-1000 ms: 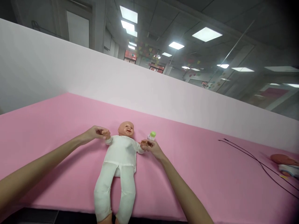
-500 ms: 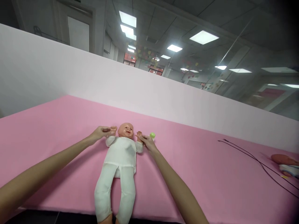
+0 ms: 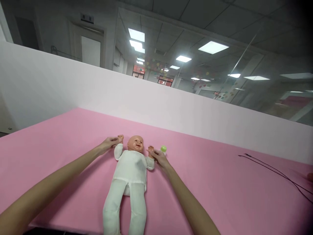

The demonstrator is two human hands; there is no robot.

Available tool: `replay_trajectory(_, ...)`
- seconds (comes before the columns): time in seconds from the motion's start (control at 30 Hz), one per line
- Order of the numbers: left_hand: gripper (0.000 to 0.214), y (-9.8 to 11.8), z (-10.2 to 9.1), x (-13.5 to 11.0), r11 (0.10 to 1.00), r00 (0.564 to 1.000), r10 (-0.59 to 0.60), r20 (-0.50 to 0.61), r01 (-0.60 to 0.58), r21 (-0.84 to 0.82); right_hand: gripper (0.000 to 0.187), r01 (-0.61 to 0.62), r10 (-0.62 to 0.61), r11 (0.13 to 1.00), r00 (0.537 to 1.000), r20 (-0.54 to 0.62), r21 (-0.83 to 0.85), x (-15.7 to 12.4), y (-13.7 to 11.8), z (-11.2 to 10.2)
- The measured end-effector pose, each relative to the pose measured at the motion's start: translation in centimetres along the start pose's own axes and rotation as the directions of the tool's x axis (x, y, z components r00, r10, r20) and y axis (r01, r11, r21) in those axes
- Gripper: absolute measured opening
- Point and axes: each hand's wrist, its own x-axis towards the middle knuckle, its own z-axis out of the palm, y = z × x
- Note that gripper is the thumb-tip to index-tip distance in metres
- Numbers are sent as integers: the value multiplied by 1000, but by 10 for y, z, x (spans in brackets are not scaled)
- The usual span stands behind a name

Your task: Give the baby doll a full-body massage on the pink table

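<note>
Left hand (image 3: 109, 144) and right hand (image 3: 159, 157) were apart, each clamped on an arm of the baby doll (image 3: 130, 173); doll's feet cut off at frame bottom. Green-capped bottle (image 3: 163, 149) just past right hand; pink bench (image 3: 56, 156) open on both sides.

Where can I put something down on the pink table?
Bare pink sheet spreads left of the baby doll, below the white wall. More lies between the green-capped bottle and black cord. Crowded: the doll's head, between the left hand and right hand.

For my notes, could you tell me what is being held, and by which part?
The left hand and right hand hold a baby doll by its wrists.
</note>
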Motion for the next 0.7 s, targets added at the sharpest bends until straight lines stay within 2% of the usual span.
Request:
replay_trajectory(0.03,44,-2,-7,-10,999,998,39,59,-39,13,42,12,-11,1000,998,68,-8,-11,1,-8)
replay_trajectory(0.1,35,-12,-18,-31,989,967,110,230,-128,67,35,73,-48,995,953,298,-72,-34,8,-23)
replay_trajectory(0.17,27,-27,-23,-52,961,894,142,425,-228,157,26,138,-55,980,880,472,-143,-55,18,-32)
replay_trajectory(0.23,22,-40,-23,-69,923,835,143,532,-307,234,24,172,-53,969,845,532,-177,-68,28,-35)
replay_trajectory(0.3,21,-46,-20,-78,902,824,141,548,-335,272,25,174,-57,969,849,525,-177,-73,33,-32)
replay_trajectory(0.4,23,-35,-11,-72,940,890,112,441,-239,245,25,132,-74,985,901,428,-109,-58,26,-23)
replay_trajectory(0.47,26,-21,-3,-57,969,954,97,284,-155,190,30,83,-76,996,966,249,-17,-36,17,-14)
replay_trajectory(0.53,33,-9,8,-37,990,997,49,61,-57,131,33,7,-10,997,999,35,75,-11,11,-3)
replay_trajectory(0.6,42,-4,18,-15,995,991,-42,-128,53,82,34,-81,92,989,992,-81,125,13,12,9)
replay_trajectory(0.7,49,-10,27,13,979,955,-178,-239,195,51,33,-143,161,980,979,-129,139,35,21,22)
